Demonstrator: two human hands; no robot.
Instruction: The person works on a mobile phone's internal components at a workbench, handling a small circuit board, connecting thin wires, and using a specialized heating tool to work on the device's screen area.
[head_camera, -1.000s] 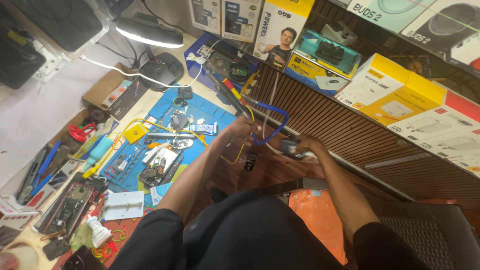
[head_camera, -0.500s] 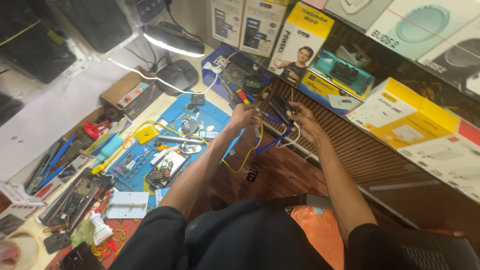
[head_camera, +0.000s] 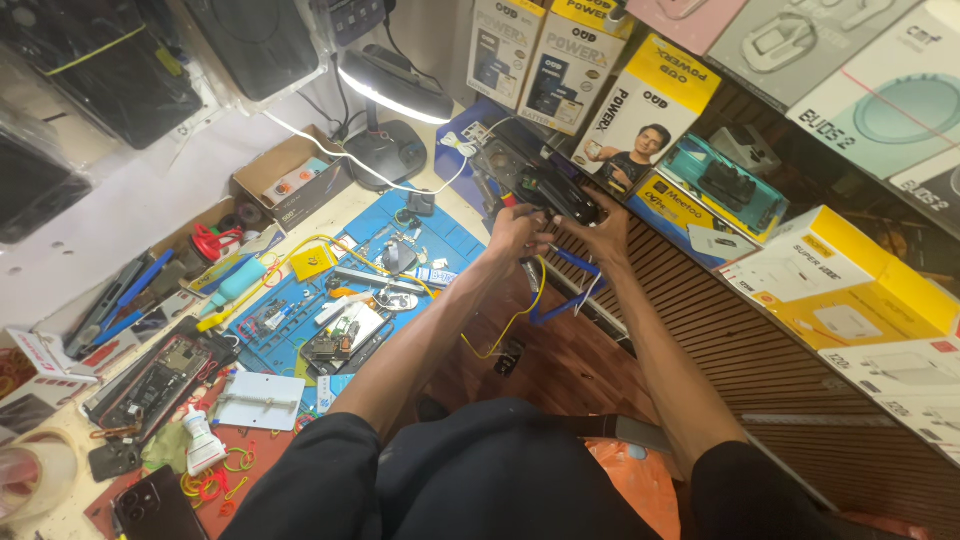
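Both my arms reach forward over the bench. My left hand (head_camera: 515, 233) is closed in a fist at the near end of a black device (head_camera: 555, 188) that lies at the bench's far edge. A thin yellow wire (head_camera: 520, 312) hangs down from this hand in a loop. My right hand (head_camera: 602, 228) grips the same black device from the right side, its fingers wrapped over it. Blue wires (head_camera: 562, 300) dangle beneath the right hand towards the wooden slatted counter front (head_camera: 700, 330).
A lit desk lamp (head_camera: 395, 85) stands behind a blue work mat (head_camera: 455, 245) strewn with small parts and tools. An opened phone (head_camera: 150, 380), a white glue bottle (head_camera: 200, 442) and a cardboard box (head_camera: 290, 180) lie left. Product boxes (head_camera: 830, 285) line the right.
Both hands have moved away from my body, carrying the wires up to the black device at the bench's far edge. My view has tilted further forward.
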